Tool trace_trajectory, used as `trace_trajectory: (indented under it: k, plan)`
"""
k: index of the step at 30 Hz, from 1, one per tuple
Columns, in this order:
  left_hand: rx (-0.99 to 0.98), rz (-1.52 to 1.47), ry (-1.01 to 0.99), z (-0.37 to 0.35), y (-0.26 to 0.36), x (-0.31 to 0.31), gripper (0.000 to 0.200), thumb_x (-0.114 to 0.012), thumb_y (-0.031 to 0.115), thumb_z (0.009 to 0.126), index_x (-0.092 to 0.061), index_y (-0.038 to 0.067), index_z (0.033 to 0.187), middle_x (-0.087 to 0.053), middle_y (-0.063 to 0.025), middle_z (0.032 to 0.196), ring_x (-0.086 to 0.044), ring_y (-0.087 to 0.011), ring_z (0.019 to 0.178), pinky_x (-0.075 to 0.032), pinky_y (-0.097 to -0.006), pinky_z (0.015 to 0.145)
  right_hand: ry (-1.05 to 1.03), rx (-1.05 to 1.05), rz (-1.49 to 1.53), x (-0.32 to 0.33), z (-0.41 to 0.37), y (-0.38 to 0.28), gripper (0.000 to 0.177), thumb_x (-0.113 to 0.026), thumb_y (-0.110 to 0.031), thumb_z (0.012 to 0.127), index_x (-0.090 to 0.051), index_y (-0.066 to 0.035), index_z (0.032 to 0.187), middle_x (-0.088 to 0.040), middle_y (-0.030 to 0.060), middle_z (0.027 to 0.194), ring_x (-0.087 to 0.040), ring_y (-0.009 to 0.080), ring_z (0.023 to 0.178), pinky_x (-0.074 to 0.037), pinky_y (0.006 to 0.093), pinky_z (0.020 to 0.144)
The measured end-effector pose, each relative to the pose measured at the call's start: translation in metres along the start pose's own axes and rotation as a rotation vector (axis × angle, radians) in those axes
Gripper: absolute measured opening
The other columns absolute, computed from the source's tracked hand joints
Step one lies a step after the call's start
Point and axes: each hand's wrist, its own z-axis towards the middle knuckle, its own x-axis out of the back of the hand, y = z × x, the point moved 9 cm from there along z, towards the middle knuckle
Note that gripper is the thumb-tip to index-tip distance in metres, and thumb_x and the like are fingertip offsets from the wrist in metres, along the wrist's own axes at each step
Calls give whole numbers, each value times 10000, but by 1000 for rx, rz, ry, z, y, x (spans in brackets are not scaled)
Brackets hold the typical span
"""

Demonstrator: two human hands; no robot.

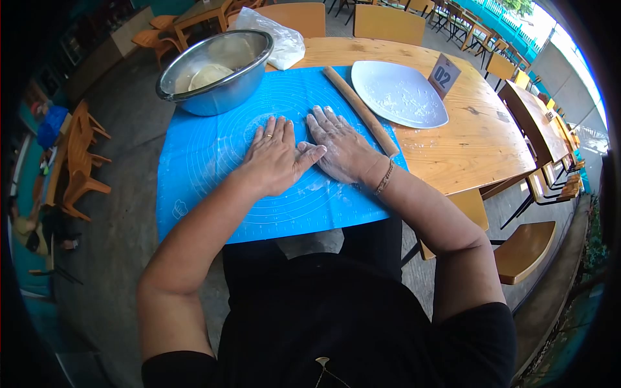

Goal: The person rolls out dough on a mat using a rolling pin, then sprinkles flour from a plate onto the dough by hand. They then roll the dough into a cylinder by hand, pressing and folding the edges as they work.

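My left hand (273, 158) lies flat, palm down, on a blue pastry mat (213, 174) printed with white circles. Beside it, my right hand (339, 147) is also palm down with fingers stretched out, dusted with white flour. The thumbs are close together near the middle of the mat. Whatever may be under the palms is hidden. Flour is smeared around both hands. To the right of my right hand lies a wooden rolling pin (362, 111). A steel bowl (223, 103) with a pale lump of dough (210, 75) in it stands at the mat's far left corner.
A white plate (394, 97) with scattered flour stands right of the rolling pin, next to a number card (444, 76) marked 02. Behind the bowl is a plastic bag (281, 48) of white powder. The mat overhangs the near edge of the wooden table (472, 139). Chairs stand around.
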Motion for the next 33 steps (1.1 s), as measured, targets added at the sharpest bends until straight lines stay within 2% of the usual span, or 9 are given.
trace_trajectory:
  k: [6,10,12,13,16,20,27,30,33]
  plan:
    - [-325,48,100,-62,32,-4,1050,-418,725,957,-286,-174,1485,-279,-384,1556,-227,-486,1498,-162,-537,1238,163,213,72,29,-59,-42,682,-549,-390,1006,-405,88,1470,-409,298,1530,-394,410,1444,-301,499,1201]
    - [-436,115,147,-112,56,5,1003,-462,684,961,-341,-183,1449,-346,-394,1510,-297,-495,1465,-208,-536,1224,65,237,191,51,-92,-63,611,-633,-273,967,-455,66,1444,-490,274,1473,-463,393,1396,-351,494,1177]
    - [-466,-71,58,-124,58,8,800,-580,474,980,-398,-159,1433,-388,-351,1508,-329,-480,1456,-231,-515,1224,40,245,229,53,-101,-60,569,-648,-236,952,-494,64,1410,-521,264,1445,-490,390,1373,-368,483,1169]
    - [-465,-70,58,-125,56,9,800,-580,474,980,-398,-159,1433,-388,-351,1508,-329,-480,1456,-231,-515,1224,16,258,265,53,-103,-60,527,-662,-198,936,-533,61,1377,-552,254,1418,-518,388,1349,-386,471,1162]
    - [-393,-78,191,-124,45,22,466,-670,141,913,-560,-98,1298,-539,-243,1383,-486,-419,1337,-340,-502,1163,75,209,204,56,-100,-52,458,-690,-120,895,-593,47,1310,-598,225,1368,-555,380,1310,-427,450,1138]
    - [-304,-142,269,-120,26,26,292,-670,53,886,-622,-31,1161,-594,-189,1123,-579,-393,1082,-430,-488,1034,134,159,169,53,-101,-54,396,-719,-90,864,-636,26,1234,-635,197,1270,-588,378,1246,-488,443,1062]
    - [-297,-161,228,-120,24,22,234,-684,37,870,-639,-20,1092,-611,-170,1079,-586,-393,1039,-455,-481,960,49,141,201,56,-100,-54,315,-744,-91,849,-668,-2,1142,-644,164,1160,-626,348,1132,-522,428,963]
    - [-273,-255,228,-118,21,33,229,-697,48,865,-643,-12,1080,-620,-167,1053,-589,-386,1028,-457,-480,943,93,123,227,66,-97,-53,335,-751,-89,849,-667,-4,1162,-641,167,1178,-619,348,1134,-512,424,975]
    - [-274,-205,169,-120,29,30,322,-710,82,868,-626,-44,1152,-612,-199,1175,-568,-399,1160,-444,-478,1007,110,130,222,66,-101,-56,448,-732,-143,885,-611,6,1290,-614,198,1289,-571,381,1248,-460,456,1068]
